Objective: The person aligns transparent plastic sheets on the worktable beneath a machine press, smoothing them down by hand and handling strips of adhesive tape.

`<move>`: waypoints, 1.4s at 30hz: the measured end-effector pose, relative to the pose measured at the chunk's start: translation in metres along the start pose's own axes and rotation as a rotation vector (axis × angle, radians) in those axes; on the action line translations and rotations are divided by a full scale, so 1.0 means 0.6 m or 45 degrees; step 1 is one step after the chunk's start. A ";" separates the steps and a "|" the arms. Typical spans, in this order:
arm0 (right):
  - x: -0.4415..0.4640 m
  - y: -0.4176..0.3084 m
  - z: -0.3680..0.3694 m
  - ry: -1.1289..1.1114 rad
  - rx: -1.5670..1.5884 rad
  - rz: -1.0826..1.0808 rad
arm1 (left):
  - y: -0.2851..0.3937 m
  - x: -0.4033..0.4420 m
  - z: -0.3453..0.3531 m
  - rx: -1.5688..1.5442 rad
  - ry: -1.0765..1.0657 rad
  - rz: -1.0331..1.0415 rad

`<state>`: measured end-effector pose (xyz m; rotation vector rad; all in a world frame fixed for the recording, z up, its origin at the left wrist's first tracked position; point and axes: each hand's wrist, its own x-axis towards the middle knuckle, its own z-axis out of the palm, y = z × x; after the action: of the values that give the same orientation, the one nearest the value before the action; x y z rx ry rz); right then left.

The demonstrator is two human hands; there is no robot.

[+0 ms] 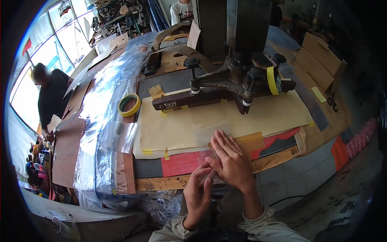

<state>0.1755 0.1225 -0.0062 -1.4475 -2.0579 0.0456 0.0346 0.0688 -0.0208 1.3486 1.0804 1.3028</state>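
My right hand (231, 161) lies flat with fingers stretched out, on the near edge of a large cream paper sheet (177, 131). Under its fingertips is a clear plastic sheet (211, 130), which runs back over the paper. My left hand (197, 195) is closed at the table edge, its fingers and thumb pinching what looks like the near end of that plastic. Beside my right hand a brown strip (252, 141) lies across the paper's edge. Red material (183, 164) shows beneath the paper.
A dark clamp bar (201, 98) presses on the paper under a metal machine head (229, 72). Yellow tape rolls (129, 105) lie left and hang right (273, 80). Scissors (332, 103) and folded cardboard (318, 60) are at right. Another person (54, 88) stands far left.
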 end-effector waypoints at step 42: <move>0.001 0.002 -0.003 -0.006 -0.006 -0.013 | 0.002 0.005 -0.001 0.094 0.009 0.085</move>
<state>0.1772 0.1227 -0.0047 -1.4410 -2.0699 0.0404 0.0344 0.0713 -0.0191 1.4470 1.1061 1.3278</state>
